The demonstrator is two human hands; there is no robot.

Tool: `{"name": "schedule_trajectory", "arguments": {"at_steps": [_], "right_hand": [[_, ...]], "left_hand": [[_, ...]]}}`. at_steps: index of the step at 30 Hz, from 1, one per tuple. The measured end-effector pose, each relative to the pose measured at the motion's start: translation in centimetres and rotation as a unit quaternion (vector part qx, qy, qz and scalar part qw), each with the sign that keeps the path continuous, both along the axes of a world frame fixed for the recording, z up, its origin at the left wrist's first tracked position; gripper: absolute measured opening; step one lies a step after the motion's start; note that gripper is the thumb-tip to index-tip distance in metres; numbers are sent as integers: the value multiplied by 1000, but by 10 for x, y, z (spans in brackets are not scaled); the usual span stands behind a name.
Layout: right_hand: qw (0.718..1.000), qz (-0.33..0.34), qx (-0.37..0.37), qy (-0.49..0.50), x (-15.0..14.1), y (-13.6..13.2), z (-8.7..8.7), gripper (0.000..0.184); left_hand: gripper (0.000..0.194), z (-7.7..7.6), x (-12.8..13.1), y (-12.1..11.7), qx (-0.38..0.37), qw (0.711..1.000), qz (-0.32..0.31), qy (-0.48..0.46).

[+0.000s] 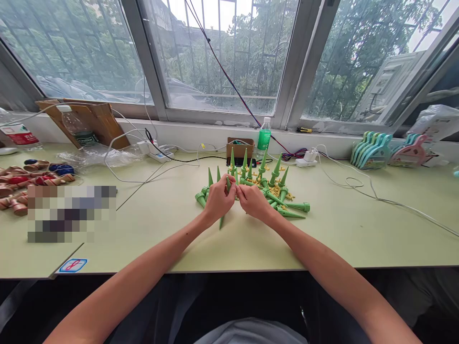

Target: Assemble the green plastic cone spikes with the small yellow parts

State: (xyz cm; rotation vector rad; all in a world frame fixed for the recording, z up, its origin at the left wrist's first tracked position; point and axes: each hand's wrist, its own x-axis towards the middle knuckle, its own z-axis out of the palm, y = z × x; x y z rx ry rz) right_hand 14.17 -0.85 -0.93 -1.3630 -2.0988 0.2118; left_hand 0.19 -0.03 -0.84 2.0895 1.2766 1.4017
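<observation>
Pale yellow-green bench [143, 239] runs beneath grey-framed windows [222, 57]. At its middle, the left hand [219, 198] keeps a closed grip on a slim green plastic spike [228, 182]. The right hand [253, 198] meets it at the fingertips, fingers bent inward; whether that grip is closed on anything is hidden. Other green pointed plastic spikes [277, 172] stand and lie close around both hands, with small yellow pieces [275, 191] among them, crowding the space beyond the fingers. Behind stands an open brown cardboard box [234, 149].
</observation>
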Motion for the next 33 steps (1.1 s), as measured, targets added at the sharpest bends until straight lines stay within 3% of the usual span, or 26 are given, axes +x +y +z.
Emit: {"name": "schedule_trajectory", "arguments": {"at_steps": [33], "right_hand": [[1000, 6, 2, 6, 0, 1, 0, 38]], "left_hand": [[9, -1, -1, 2, -2, 1000, 0, 1]]}}
